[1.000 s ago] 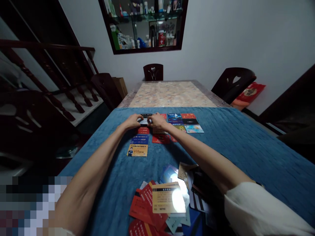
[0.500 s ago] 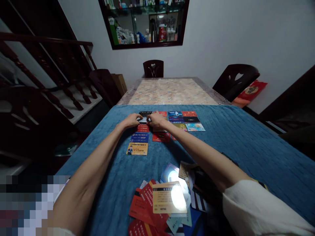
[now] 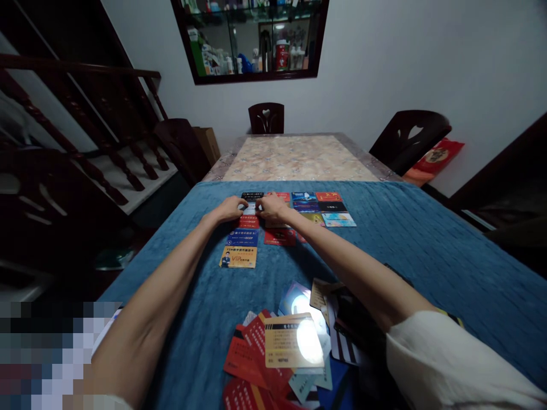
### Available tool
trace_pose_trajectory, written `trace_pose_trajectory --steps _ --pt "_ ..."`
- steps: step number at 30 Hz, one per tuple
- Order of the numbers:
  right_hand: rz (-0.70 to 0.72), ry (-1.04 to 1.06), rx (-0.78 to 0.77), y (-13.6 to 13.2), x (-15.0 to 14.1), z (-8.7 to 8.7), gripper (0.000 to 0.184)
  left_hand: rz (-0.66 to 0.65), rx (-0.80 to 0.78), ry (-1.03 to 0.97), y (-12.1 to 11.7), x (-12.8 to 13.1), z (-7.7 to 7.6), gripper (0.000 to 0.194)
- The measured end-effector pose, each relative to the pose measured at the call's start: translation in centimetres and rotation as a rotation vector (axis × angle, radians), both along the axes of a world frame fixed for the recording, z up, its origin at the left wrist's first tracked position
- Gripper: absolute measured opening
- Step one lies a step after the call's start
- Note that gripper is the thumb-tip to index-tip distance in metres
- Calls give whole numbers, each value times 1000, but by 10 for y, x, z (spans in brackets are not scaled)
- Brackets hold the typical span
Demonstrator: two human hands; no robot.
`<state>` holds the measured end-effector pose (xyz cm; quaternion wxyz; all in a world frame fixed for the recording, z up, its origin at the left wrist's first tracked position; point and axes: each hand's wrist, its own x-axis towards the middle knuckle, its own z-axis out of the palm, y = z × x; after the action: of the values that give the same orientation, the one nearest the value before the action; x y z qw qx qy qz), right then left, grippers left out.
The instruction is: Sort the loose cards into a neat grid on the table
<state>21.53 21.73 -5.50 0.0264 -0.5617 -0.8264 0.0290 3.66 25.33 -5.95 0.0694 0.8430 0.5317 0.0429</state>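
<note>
My left hand and my right hand hold a pale card by its left and right edges, fingers curled in. It lies in the left column of laid-out cards, between a black card above and a red card below. Further down that column are a blue card and a yellow VIP card. Beneath my right wrist a red card shows; neighbouring cards are partly hidden. Right of my hand, rows continue with a blue ship card and a light-blue card.
A loose, overlapping pile of cards lies near me, topped by a tan card with bright glare. Darker cards sit under my right forearm. A blue cloth covers the near table. Chairs stand around it.
The view has tipped slightly downward. My hands stay at the pale card, which sits a little lower, leaving more of the black card above it uncovered.
</note>
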Motion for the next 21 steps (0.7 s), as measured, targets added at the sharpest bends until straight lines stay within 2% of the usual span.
trace_pose_trajectory --steps 13,21 --pt "0 -9 31 -5 3 5 34 49 122 -30 -1 3 -13 45" --pt "40 0 89 -24 28 13 36 92 223 -108 -25 10 -12 50"
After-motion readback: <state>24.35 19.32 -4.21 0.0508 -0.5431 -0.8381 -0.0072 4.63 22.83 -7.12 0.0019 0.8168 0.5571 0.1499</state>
